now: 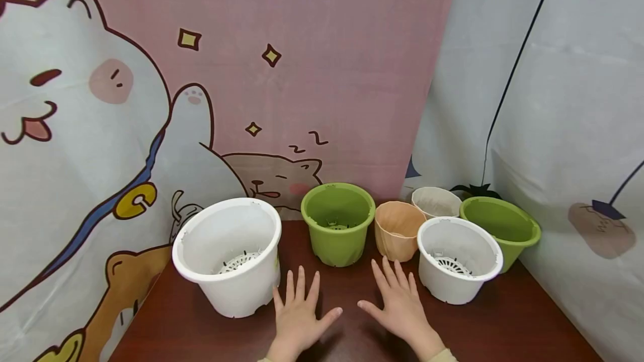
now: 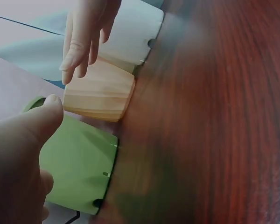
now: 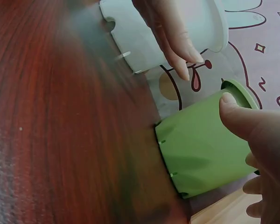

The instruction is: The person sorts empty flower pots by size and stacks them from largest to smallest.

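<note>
My left hand (image 1: 298, 317) hovers palm down over the table with its fingers spread, close to the large white pot (image 1: 241, 295) on its left. My right hand (image 1: 402, 307) is held the same way, fingers apart, near the smaller white pot (image 1: 448, 284). Neither hand holds anything. Beyond them, between the two hands, stands a green pot (image 1: 338, 244); the left wrist view shows this green pot (image 2: 79, 163) past my thumb. A peach pot (image 1: 397, 239) with a ribbed side stands beside it. All the pots shown are upright.
A cream pot (image 1: 436, 200) is partly hidden behind the peach and smaller white pots. At the back right corner is a second green pot (image 1: 503, 222), partly covered by the smaller white one. A printed cloth (image 1: 322, 71) hangs behind the dark red table (image 1: 347, 345).
</note>
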Demonstrator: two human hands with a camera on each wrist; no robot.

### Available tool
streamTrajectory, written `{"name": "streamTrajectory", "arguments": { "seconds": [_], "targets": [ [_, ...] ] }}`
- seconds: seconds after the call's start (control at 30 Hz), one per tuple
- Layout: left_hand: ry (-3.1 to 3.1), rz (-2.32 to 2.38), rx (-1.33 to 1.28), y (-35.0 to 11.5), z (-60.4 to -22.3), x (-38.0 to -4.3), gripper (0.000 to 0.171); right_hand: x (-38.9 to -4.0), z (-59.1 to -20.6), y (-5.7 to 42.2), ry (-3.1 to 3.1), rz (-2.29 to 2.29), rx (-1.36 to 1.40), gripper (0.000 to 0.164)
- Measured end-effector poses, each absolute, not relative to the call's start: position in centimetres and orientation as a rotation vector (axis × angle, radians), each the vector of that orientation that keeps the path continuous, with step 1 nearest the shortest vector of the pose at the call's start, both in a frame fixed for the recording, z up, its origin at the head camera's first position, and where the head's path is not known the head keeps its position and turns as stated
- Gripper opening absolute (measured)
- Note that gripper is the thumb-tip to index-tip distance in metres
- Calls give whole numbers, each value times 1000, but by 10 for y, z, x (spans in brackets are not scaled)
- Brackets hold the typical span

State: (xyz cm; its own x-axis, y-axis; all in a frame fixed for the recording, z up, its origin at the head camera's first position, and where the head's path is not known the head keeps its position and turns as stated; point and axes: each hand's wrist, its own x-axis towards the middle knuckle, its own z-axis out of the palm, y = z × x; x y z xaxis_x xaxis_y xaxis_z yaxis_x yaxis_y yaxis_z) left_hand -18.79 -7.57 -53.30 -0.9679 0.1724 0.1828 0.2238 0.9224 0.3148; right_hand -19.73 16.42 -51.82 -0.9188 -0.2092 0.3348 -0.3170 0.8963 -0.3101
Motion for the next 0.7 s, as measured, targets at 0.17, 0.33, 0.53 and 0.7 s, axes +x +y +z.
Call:
{"name": "streamTrajectory", "arguments": {
  "seconds": [0.17,0.33,0.53,0.7],
  "targets": [
    [-2899,-494,-332,-77,-524,-186,94,-201,-512,167,-2686,550,398,91],
    [-2835,-476,-375,-79,-513,-183,94,-203,-503,168,-2620,607,404,90],
    [-2693,-472,-414,-81,-496,-181,90,-205,-492,171,-2538,659,427,87],
    [-2576,-498,-463,-83,-476,-179,90,-208,-484,173,-2464,702,443,84]
  ]
}}
